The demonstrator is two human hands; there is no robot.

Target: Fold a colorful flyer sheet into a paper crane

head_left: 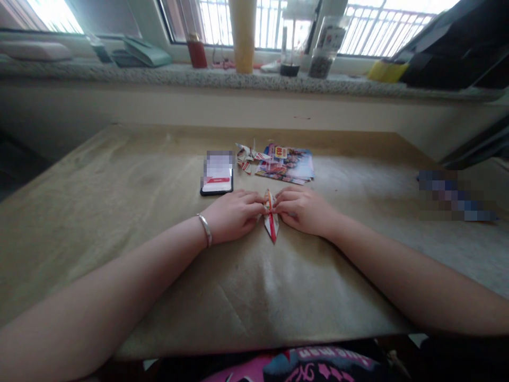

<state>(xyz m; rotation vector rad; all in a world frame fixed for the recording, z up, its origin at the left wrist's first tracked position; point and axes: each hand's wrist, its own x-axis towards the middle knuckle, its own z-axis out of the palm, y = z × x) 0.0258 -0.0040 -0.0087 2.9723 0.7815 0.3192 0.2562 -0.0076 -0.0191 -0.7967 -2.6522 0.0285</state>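
Note:
A small folded paper piece (271,223), white with a red stripe and pointed at both ends, lies on the brown paper-covered table (119,212). My left hand (233,215), a silver bangle on its wrist, pinches the piece from the left with closed fingers. My right hand (304,209) pinches it from the right in the same way. The fingertips of both hands meet over the middle of the fold.
A phone (217,173) lies just beyond my left hand. Behind it are folded paper scraps (246,156) and a stack of printed colour sheets (287,164). A stone window sill (238,78) carries a red can (197,51), a jar (324,48) and boxes.

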